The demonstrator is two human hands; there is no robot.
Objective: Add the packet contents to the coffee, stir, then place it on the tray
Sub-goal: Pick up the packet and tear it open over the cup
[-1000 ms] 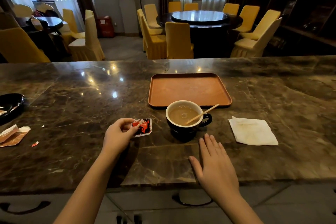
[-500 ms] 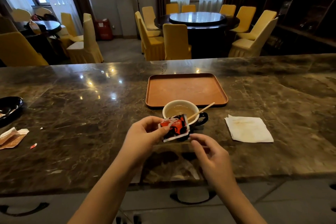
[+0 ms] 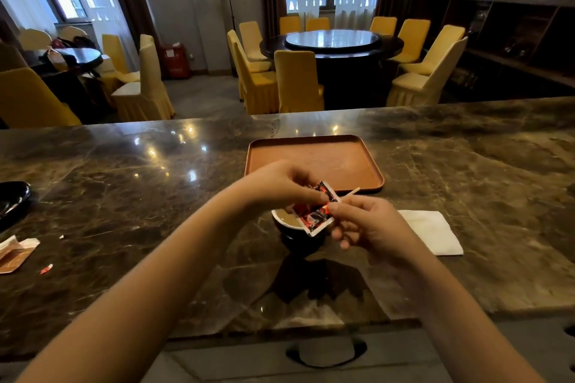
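Packet (image 3: 314,211) pinched in both hands above cup (image 3: 287,224), tray (image 3: 348,162) beyond, napkin (image 3: 432,235) beside.

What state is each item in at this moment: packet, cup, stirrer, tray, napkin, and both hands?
Packet: pinched by both hands above the cup; whether torn open, cannot tell.
Cup: upright on the counter, holding coffee, not on the tray.
Stirrer: resting in the cup.
Tray: bare, on the counter.
Napkin: flat on the counter.
Left hand: gripping the packet.
Right hand: gripping the packet.
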